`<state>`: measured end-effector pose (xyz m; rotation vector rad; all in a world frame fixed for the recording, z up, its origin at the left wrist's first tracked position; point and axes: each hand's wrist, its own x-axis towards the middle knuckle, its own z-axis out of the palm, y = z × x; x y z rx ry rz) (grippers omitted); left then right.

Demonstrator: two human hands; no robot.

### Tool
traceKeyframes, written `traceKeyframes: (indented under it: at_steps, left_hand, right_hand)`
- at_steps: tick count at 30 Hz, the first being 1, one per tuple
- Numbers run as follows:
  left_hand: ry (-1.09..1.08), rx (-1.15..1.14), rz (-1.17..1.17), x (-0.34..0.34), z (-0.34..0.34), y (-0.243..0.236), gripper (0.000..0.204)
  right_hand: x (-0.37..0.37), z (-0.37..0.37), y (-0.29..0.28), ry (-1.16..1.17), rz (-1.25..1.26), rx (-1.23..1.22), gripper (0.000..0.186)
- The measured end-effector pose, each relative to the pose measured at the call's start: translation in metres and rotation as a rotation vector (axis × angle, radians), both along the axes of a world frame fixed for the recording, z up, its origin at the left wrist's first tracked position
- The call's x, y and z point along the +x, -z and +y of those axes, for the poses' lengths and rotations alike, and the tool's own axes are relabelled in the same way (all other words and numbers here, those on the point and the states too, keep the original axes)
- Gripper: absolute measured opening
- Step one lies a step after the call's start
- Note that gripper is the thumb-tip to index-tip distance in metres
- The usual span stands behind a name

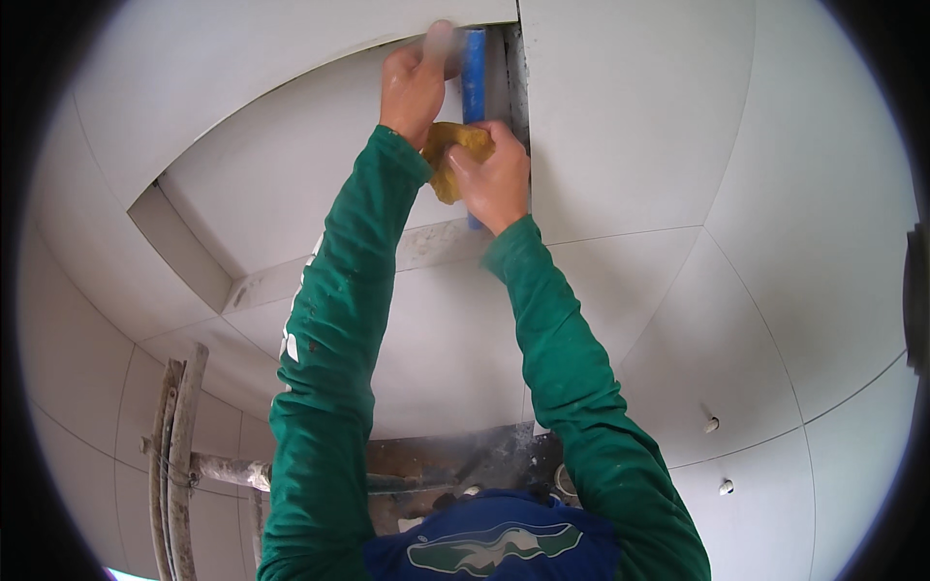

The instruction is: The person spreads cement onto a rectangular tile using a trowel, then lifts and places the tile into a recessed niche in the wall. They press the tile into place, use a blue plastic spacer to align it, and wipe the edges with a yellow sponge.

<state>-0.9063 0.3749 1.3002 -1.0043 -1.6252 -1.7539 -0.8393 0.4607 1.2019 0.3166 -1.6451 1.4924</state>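
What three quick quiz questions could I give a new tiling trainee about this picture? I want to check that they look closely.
1. True or false: the right hand presses a yellow sponge against the wall.
2. What colour is the upright pipe in the gap between the tiles?
A. red
B. blue
C. black
3. Fill in: the left hand reaches up beside the ____, above the sponge.

Key: 1 true; 2 B; 3 pipe.
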Motion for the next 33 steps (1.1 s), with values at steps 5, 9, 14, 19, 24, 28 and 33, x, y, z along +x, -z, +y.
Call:
traceKeyframes:
  at_steps: [5,9,14,19,24,28,33]
  left_hand:
    - [0.196,-0.003,-0.056,0.015,0.009,0.000,0.064]
    - [0.138,0.049,-0.057,0.015,0.020,0.003,0.064]
    - [0.076,0.042,-0.130,0.019,0.020,0.002,0.062]
    - [0.151,0.021,-0.185,0.024,0.013,-0.004,0.056]
    - [0.239,-0.020,-0.225,0.034,0.006,-0.007,0.055]
    - [0.324,-0.170,-0.287,0.040,-0.009,-0.020,0.052]
    - [0.258,-0.341,-0.322,0.044,-0.021,-0.029,0.063]
  right_hand:
    - [-0.001,0.008,0.003,-0.057,0.021,0.033,0.033]
    - [-0.003,0.012,0.009,-0.047,0.069,0.118,0.033]
    - [0.000,0.010,0.011,0.002,0.029,0.215,0.034]
    - [0.011,0.012,0.010,0.075,0.099,0.260,0.036]
    - [0.033,0.026,0.031,0.491,0.459,0.246,0.039]
    - [0.010,0.035,0.003,0.746,0.557,0.445,0.045]
    - [-0.009,-0.009,-0.021,0.422,0.291,0.038,0.037]
